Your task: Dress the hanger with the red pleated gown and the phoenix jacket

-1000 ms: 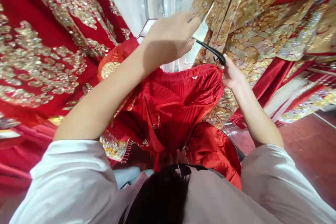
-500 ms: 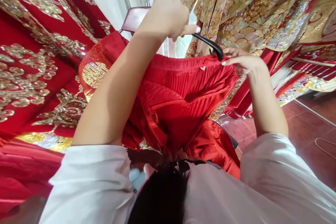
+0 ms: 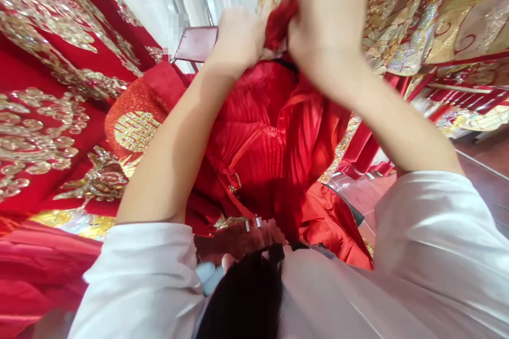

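Right hand (image 3: 328, 26): fingers closed on a bunched fold of the red garment (image 3: 274, 127); motion blur softens the outline. The wad shows on the side toward the left hand (image 3: 240, 37). Gathering it this way probably keeps loose cloth under control.

Left hand: fingers curled, just beside the wad, at the garment's upper edge. What they enclose is hidden; cannot tell whether they grip anything. Placement suggests steadying the top while the right hand manages the cloth.

Garment: hangs below both hands, in front of the wearer, pleated front falling in creases. The raised grip presumably lets its weight draw the folds down. A dark strip (image 3: 288, 65) shows at its upper edge between the hands; too little visible to identify.

Outward: a gold round emblem (image 3: 137, 130) on glittery red cloth, left of the left forearm. Farther left, red fabric with sequins (image 3: 37, 130); at right, gold patterned cloth (image 3: 473, 21). Bright red cloth (image 3: 334, 225) lies in folds lower right, near the tiled floor (image 3: 485, 183).
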Available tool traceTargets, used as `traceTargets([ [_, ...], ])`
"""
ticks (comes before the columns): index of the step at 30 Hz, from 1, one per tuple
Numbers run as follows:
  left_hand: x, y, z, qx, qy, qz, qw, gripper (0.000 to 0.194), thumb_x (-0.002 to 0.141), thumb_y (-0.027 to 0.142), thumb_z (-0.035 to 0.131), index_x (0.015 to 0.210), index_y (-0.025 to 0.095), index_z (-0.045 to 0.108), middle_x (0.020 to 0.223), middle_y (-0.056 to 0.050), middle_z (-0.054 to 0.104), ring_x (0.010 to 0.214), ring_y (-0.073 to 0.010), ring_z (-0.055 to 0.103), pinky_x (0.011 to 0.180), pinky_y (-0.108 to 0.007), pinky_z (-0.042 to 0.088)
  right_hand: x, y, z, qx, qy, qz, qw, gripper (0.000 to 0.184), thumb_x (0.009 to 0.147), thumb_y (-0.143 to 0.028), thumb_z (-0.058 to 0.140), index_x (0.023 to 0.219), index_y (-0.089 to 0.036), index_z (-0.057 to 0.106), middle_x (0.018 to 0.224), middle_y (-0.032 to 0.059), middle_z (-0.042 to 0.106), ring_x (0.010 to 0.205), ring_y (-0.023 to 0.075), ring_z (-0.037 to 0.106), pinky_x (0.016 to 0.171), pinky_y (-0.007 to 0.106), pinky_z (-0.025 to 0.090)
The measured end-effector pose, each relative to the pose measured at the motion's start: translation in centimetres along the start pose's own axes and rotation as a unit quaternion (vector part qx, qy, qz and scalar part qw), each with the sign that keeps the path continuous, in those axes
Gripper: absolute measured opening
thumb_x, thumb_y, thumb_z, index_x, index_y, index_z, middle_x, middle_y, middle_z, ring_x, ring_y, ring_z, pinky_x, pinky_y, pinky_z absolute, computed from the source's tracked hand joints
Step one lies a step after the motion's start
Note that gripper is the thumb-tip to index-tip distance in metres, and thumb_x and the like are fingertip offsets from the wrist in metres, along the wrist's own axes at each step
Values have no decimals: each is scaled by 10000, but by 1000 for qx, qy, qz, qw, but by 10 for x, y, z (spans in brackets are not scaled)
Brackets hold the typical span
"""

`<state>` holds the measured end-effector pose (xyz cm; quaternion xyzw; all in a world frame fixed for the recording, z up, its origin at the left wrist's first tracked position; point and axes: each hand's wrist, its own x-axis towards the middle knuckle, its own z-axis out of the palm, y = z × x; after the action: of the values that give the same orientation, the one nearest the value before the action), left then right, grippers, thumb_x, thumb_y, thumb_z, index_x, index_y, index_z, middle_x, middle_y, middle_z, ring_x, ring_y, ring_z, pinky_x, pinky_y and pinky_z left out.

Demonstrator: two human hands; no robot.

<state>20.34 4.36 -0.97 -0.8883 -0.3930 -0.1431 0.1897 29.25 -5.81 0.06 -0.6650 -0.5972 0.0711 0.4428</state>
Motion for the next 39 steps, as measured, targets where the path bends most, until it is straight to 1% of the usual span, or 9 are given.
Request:
traceTargets([
  [2, -1, -2, -1, 14, 2, 5, 1000, 526, 982, 230, 350, 1472, 57, 272, 1230, -261, 559, 1209, -371, 504, 957, -458, 398, -31, 13, 36, -252, 3, -143, 957, 462, 968, -131, 169, 1188, -145, 575, 1164, 110, 551, 1165, 300, 509, 848, 397, 468],
  [5, -3, -9, -7, -17, 1, 86, 996, 736, 874, 141, 470, 1518, 121, 114, 1210, -160, 591, 1164, -308, 547, 952, -379, 420, -59, 51, 88, -359, -86, -217, 903, 461, 941, -67, 165, 1088, -138, 596, 1049, 163, 598, 995, 261, 566, 764, 383, 487],
  [9, -21, -26, -24, -117, 25, 149, 982, 606, 817, 167, 503, 1409, 88, 402, 1325, -38, 511, 1256, -215, 456, 1057, -265, 305, -60, 84, 116, -373, -74, -238, 893, 395, 935, -121, 235, 1161, -147, 559, 1103, 207, 583, 976, 289, 542, 692, 368, 451],
  [15, -114, -54, -33, -44, 136, -77, 987, 489, 908, 338, 425, 1316, 86, 521, 1284, -138, 519, 1267, -310, 421, 1093, -393, 286, -66, 96, 57, -253, -11, -191, 948, 435, 966, -391, 281, 1316, -208, 463, 1040, 138, 592, 940, 275, 555, 755, 382, 452],
  [22, -168, -85, 8, -50, -4, -260, 964, 478, 944, 469, 351, 1209, 97, 493, 1134, -147, 597, 1102, -311, 558, 975, -418, 427, -77, 165, 36, -333, 13, -184, 925, 330, 840, -233, 497, 1151, -158, 573, 1057, 161, 569, 986, 315, 491, 721, 390, 429],
  [28, -167, -93, 19, -74, 30, -237, 968, 473, 890, 547, 337, 1079, 169, 549, 1012, -146, 632, 1009, -323, 601, 894, -418, 443, -105, 186, 64, -397, 43, -143, 906, 202, 853, -130, 415, 902, -126, 611, 826, 128, 593, 715, 210, 518, 541, 280, 291],
  [34, -159, -125, 13, -179, 5, -132, 975, 583, 808, 673, 277, 856, 186, 593, 816, -59, 619, 783, -209, 561, 814, -327, 440, -112, 172, 59, -282, -170, -169, 929, 172, 856, -172, 489, 968, -147, 618, 804, 92, 648, 627, 177, 582, 532, 266, 391],
  [36, -155, -133, 14, -205, -5, -91, 974, 638, 797, 689, 275, 832, 135, 591, 779, -37, 581, 731, -163, 528, 797, -305, 450, -82, 164, 35, -162, -134, -195, 958, 173, 874, -299, 515, 933, -181, 627, 758, 58, 651, 619, 167, 594, 601, 285, 465],
  [39, -152, -136, 18, -237, 16, -65, 969, 669, 785, 684, 333, 895, 78, 595, 793, -23, 560, 719, -120, 487, 789, -280, 448, -22, 157, 5, -98, 84, -252, 959, 316, 863, -434, 525, 1084, -226, 615, 975, 86, 667, 855, 233, 630, 778, 387, 503],
])
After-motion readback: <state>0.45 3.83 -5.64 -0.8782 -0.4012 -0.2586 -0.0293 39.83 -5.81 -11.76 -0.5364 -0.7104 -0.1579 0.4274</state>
